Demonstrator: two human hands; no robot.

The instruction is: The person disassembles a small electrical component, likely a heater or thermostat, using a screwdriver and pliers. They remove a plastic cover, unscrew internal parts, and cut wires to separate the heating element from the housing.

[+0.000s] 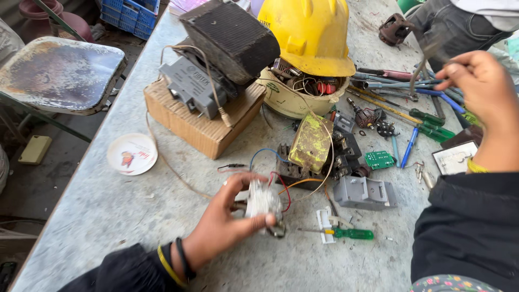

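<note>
My left hand (221,221) grips a small grey metal electrical part (263,201) just above the tabletop; red, blue and orange wires (281,181) run from it to a dark component block (303,167). My right hand (478,86) is raised at the right, fingers pinched on a thin metal tool (419,67) that points up and left over a pile of pliers and screwdrivers (411,97). A green-handled screwdriver (346,233) lies on the table just right of my left hand.
A yellow hard hat (311,32) sits on a bowl of parts. A cardboard box (203,121) carries a dark transformer unit (216,59). A grey plastic block (365,193), a green circuit board (378,159), a white lid (131,154) and a rusty chair (57,73) are nearby.
</note>
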